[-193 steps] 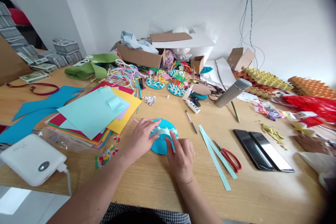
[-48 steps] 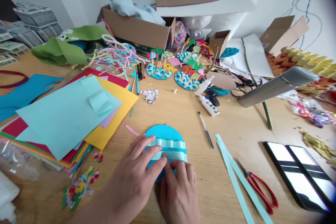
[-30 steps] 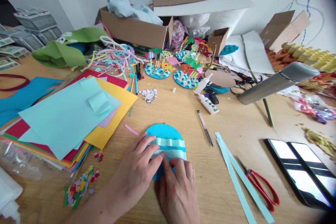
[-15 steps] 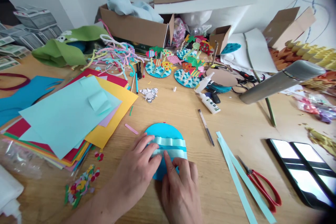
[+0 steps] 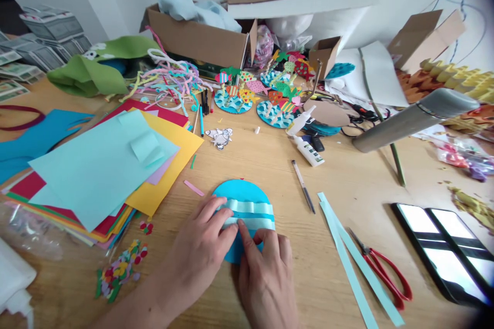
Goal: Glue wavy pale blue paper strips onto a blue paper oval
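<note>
A round blue disc (image 5: pixel 242 188) lies flat on the wooden table in front of me. Across it runs a light-blue paper strip (image 5: pixel 254 208) bent into small waves. A second light-blue strip (image 5: pixel 257 224) lies just below, nearer to me. My left hand (image 5: pixel 206 236) is closed over the left ends of the strips, thumb and fingers holding them against the disc. With its index fingertip my right hand (image 5: pixel 264 267) presses the lower strip near the left thumb, its other fingers curled at the strip's edge. What lies beneath the curled fingers is hidden.
At right lie loose light-blue strips (image 5: pixel 347 252), red-handled scissors (image 5: pixel 386 272), a pen (image 5: pixel 303 186) and a dark phone-like object (image 5: pixel 443 252). Coloured paper (image 5: pixel 96 164) is stacked left, beside paper scraps (image 5: pixel 121 270). Behind are glue bottles (image 5: pixel 309 151), finished fish discs (image 5: pixel 233 100) and a metal flask (image 5: pixel 409 121).
The right index fingertip has shifted slightly left and away from me along the lower strip. The left hand stays nearly in place.
</note>
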The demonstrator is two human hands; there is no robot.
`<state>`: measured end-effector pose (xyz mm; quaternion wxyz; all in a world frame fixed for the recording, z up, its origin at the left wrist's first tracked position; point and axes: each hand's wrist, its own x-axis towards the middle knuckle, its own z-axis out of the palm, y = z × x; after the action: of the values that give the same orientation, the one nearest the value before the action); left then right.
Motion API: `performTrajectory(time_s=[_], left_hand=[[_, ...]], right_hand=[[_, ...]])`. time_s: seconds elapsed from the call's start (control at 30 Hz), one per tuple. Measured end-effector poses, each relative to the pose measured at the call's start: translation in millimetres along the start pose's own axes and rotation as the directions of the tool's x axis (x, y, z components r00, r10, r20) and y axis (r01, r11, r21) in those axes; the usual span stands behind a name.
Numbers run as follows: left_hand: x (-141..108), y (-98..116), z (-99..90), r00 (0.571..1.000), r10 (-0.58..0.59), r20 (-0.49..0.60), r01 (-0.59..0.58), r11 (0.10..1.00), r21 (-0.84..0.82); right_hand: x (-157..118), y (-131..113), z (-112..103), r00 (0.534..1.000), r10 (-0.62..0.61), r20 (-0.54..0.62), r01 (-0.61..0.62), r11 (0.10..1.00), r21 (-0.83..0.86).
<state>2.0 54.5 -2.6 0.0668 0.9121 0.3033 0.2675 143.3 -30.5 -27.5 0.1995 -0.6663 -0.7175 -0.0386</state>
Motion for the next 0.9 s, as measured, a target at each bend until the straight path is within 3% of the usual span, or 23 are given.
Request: performTrajectory(time_s=[0.37, 0.6, 0.7, 0.8, 0.9], left_hand=[[-0.5, 0.3, -1.8, 1.0, -0.015, 0.016, 0.016, 1.0, -0.026], [-2.4, 6.9, -10.4, 0.995, -0.053, 0.086, 0.062, 0.992, -0.106], [-0.7, 4.8, -14.0, 0.995, -0.096, 0.021, 0.098, 0.983, -0.154], [1.4, 2.7, -21.8, 0.983, -0.138, -0.121, 0.115, 0.978, -0.176], [0.6, 7.9, -34.4, 0.976, -0.109, -0.188, 0.07, 0.976, -0.205]], right_hand=[[0.1, -2.5, 0.5, 1.0, -0.012, 0.012, 0.012, 1.0, -0.022], [-0.4, -3.1, -0.3, 0.999, -0.007, 0.038, 0.008, 1.0, -0.03], [-0.2, -3.0, -0.5, 1.0, -0.018, 0.025, 0.019, 0.999, -0.039], [0.2, -2.8, 0.0, 1.0, -0.026, 0.001, 0.026, 0.999, -0.045], [0.4, -2.6, 0.9, 1.0, -0.025, -0.011, 0.024, 0.999, -0.047]])
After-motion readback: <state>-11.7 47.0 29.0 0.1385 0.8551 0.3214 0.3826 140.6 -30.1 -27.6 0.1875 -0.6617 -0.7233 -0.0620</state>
